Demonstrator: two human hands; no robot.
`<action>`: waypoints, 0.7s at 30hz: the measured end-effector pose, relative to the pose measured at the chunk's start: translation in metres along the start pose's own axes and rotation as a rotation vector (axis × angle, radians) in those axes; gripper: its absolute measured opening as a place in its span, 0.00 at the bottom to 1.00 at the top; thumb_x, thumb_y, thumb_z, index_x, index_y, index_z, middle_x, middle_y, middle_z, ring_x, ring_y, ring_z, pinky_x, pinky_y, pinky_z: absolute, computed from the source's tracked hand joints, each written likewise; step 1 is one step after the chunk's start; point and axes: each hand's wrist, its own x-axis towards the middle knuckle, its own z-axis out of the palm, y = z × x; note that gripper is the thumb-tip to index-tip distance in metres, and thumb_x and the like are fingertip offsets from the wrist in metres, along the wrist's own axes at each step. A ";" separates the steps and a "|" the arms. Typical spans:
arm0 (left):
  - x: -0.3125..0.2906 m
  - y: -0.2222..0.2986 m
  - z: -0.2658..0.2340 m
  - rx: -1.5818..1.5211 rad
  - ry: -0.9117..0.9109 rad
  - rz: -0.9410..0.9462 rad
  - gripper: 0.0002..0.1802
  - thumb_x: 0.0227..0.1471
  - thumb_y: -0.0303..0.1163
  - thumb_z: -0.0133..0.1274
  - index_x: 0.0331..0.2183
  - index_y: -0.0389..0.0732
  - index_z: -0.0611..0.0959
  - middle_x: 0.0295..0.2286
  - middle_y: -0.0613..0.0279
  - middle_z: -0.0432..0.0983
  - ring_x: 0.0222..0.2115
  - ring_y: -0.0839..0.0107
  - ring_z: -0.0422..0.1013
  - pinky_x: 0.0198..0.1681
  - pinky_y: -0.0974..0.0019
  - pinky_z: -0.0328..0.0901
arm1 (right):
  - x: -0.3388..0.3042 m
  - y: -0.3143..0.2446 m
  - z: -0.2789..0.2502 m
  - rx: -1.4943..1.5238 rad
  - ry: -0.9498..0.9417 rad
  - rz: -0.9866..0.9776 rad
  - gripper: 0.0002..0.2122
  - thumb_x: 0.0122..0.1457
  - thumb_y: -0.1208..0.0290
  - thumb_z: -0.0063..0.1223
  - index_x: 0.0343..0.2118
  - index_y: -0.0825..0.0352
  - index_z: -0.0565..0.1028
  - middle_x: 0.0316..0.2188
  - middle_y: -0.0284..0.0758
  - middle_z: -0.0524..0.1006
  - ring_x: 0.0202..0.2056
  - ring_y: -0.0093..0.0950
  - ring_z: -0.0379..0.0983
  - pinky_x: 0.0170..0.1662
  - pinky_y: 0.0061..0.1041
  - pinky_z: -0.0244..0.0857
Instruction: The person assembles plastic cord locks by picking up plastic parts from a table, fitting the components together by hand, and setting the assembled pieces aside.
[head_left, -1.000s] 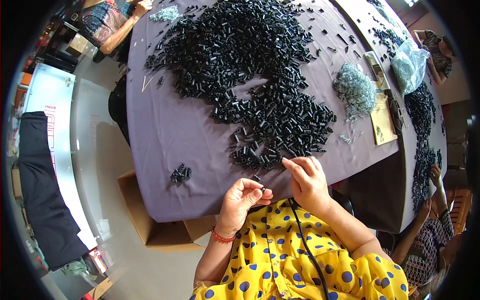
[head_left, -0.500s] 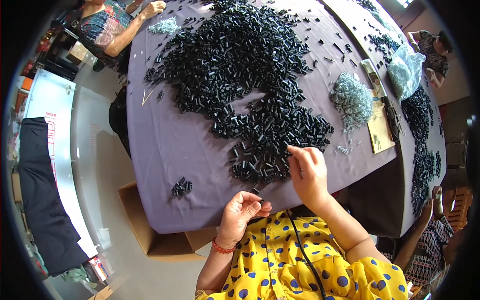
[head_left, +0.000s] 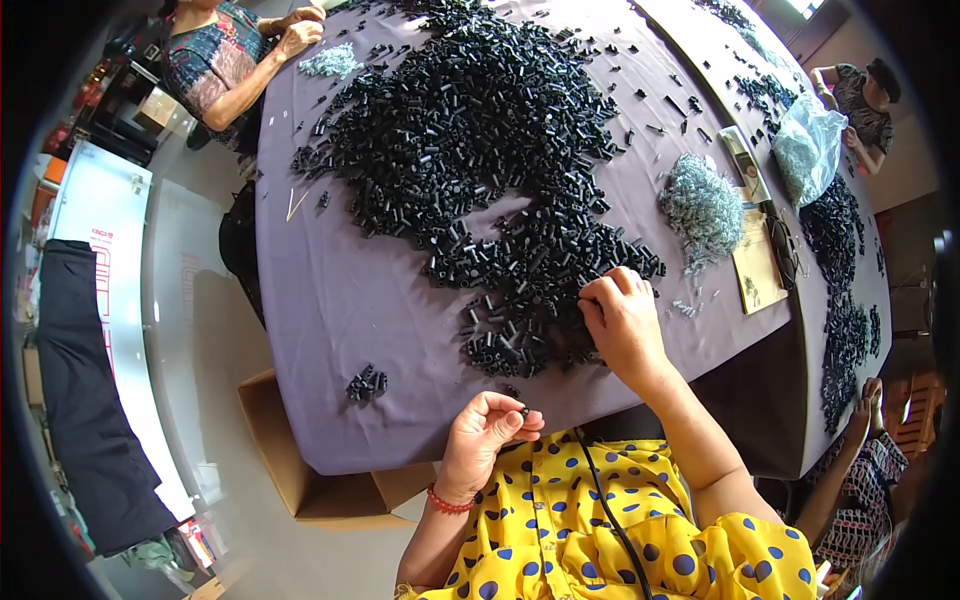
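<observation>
My left hand [head_left: 482, 440], with a red bead bracelet at the wrist, is held at the table's near edge. Its thumb and fingertips pinch a small black plastic cylinder [head_left: 524, 411], mostly covered by the fingers. Farther right, my right hand [head_left: 626, 322] reaches over the near right part of a large pile of small black plastic cylinders [head_left: 470, 120]. Its fingers are bent and drawn together at the pile; whatever is between the fingertips is hidden. To the left of my left hand lies a small separate cluster of black cylinders [head_left: 367, 384].
A purple cloth covers the table [head_left: 310, 300]. To the right lie a heap of small clear pieces [head_left: 705, 215], a yellow card [head_left: 758, 268] and dark glasses [head_left: 784, 250]. An open cardboard box [head_left: 340, 500] stands below the near left edge. Other people sit around the tables.
My right hand has shifted slightly away from me and to the right over the pile. My left hand keeps its pinch almost in place. At the far left, a co-worker's hands have come together.
</observation>
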 end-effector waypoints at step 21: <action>0.016 0.050 0.019 -0.058 0.033 0.039 0.08 0.63 0.28 0.56 0.42 0.36 0.77 0.38 0.52 0.83 0.39 0.68 0.80 0.46 0.64 0.75 | 0.020 -0.038 -0.018 1.721 -0.623 0.839 0.09 0.63 0.69 0.62 0.40 0.69 0.81 0.29 0.31 0.81 0.24 0.19 0.77 0.29 0.16 0.70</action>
